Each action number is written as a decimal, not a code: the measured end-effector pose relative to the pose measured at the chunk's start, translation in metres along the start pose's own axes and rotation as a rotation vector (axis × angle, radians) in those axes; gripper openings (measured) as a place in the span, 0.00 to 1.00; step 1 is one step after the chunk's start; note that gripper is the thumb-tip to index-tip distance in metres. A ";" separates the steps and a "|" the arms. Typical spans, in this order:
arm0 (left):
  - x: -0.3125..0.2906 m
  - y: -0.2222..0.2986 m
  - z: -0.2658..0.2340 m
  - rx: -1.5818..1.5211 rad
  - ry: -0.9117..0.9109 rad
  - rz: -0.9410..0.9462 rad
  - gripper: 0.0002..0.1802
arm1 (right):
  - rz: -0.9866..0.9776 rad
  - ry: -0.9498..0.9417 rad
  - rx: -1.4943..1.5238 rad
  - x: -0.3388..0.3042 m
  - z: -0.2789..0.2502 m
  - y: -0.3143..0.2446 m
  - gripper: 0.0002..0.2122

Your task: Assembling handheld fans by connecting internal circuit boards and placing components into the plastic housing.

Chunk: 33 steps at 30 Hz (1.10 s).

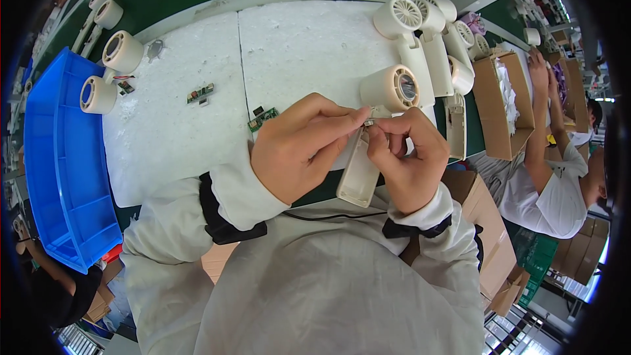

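A cream handheld fan lies under my hands at the front edge of the board. Its round head (pixel 389 89) points away from me, and its hollow, uncovered handle (pixel 358 172) reaches toward me. My left hand (pixel 299 148) is closed in a pinch at the joint between head and handle. My right hand (pixel 415 158) pinches a small silvery part (pixel 369 122) at the same spot, thumb against finger. Fingertips hide most of that part, and what the left fingers hold is too small to make out. A green circuit board (pixel 264 118) lies beside my left hand.
Another circuit board (pixel 201 93) lies on the white foam board (pixel 177 138). Fan heads (pixel 123 51) stand at its left, next to a blue bin (pixel 72 158). Several cream fans (pixel 420 23) crowd the far right, near a cardboard box (pixel 503 105). A co-worker (pixel 549 184) sits at right.
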<state>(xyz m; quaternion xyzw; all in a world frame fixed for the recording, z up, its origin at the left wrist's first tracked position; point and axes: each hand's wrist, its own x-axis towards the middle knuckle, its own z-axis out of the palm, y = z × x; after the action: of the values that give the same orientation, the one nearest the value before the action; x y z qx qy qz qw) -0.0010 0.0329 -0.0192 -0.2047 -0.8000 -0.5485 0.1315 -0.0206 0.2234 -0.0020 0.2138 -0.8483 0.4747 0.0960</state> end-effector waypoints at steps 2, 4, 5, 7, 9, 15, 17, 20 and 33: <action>0.001 0.003 0.003 0.070 0.065 0.029 0.22 | 0.149 0.071 0.095 0.001 0.005 -0.005 0.05; 0.001 0.006 0.007 0.137 0.086 0.061 0.23 | 0.164 0.091 0.129 0.000 0.010 -0.008 0.05; 0.000 0.007 0.009 0.195 0.102 0.085 0.23 | 0.191 0.108 0.160 0.000 0.012 -0.009 0.05; -0.001 0.012 0.008 0.260 0.118 0.115 0.23 | 0.211 0.129 0.195 0.000 0.012 -0.012 0.04; 0.000 0.017 0.005 0.367 0.076 0.134 0.23 | 0.248 0.100 0.250 0.001 0.010 -0.014 0.03; 0.007 0.035 0.000 0.444 -0.007 0.183 0.20 | 0.217 0.102 0.297 -0.001 -0.002 -0.006 0.04; 0.012 0.038 -0.004 0.342 -0.092 0.103 0.23 | 0.161 0.053 0.253 0.000 -0.008 -0.002 0.04; 0.024 0.044 -0.004 0.079 -0.167 -0.087 0.26 | 0.094 0.058 0.238 0.003 -0.014 0.008 0.05; 0.089 0.032 -0.018 -0.593 -0.323 -0.814 0.27 | -0.088 0.338 0.452 0.006 -0.026 0.032 0.08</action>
<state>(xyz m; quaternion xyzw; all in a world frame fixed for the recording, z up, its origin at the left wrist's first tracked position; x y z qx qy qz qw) -0.0648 0.0422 0.0524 0.0123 -0.6351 -0.7196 -0.2804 -0.0419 0.2589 -0.0102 0.1844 -0.6828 0.6762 0.2063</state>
